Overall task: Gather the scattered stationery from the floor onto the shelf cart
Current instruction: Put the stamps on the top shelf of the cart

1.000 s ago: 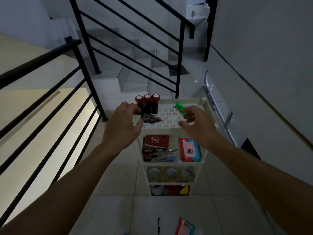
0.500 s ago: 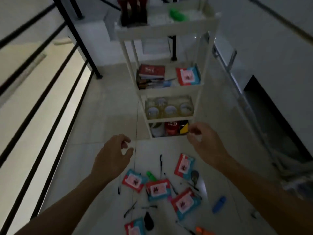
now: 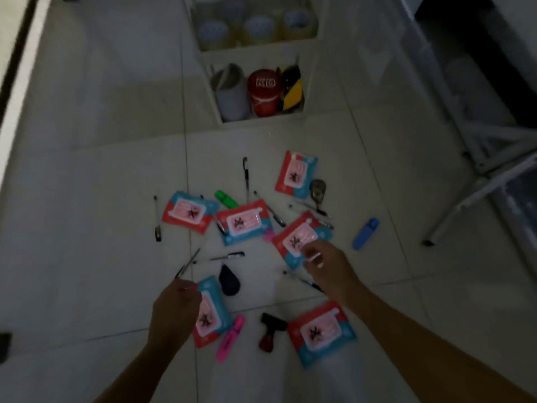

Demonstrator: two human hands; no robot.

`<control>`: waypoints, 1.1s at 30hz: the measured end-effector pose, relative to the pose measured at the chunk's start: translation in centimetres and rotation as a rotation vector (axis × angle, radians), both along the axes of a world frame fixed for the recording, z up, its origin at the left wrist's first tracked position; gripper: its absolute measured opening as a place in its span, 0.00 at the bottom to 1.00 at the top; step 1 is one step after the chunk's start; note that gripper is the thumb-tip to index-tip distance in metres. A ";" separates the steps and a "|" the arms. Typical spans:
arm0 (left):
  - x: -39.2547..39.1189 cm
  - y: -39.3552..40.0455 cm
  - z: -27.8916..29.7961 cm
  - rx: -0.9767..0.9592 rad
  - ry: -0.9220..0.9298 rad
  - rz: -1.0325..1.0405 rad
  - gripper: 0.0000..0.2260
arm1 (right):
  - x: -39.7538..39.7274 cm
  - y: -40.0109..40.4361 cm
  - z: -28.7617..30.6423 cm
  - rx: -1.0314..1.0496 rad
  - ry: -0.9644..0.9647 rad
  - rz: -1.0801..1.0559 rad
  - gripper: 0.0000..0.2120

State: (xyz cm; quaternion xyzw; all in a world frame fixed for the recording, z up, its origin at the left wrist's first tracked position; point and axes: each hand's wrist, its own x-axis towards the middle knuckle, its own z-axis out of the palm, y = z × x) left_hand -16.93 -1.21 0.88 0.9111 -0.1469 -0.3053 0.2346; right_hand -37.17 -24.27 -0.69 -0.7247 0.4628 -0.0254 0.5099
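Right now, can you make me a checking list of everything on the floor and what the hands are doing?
Surface: pale tiled floor, dim light.
Job's things: six red-and-blue packets, one at; several pens, one at; green highlighter; pink highlighter; blue highlighter. All lie on the floor.
Shelf cart: bottom shelf holds a red tin and a grey roll.
Clutter: black-and-red clip-like thing; dark teardrop-shaped thing.
Hands: left hand over a packet, fingers curled; right hand at a packet's edge; grip unclear, blurred.
Cables: nothing seen.
Surroundings: white folding frame to the right.
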 end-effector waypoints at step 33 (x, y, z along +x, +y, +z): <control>1.9 -8.0 10.2 -0.201 -0.050 -0.164 0.12 | 2.0 -5.8 13.8 0.132 -0.252 0.082 0.09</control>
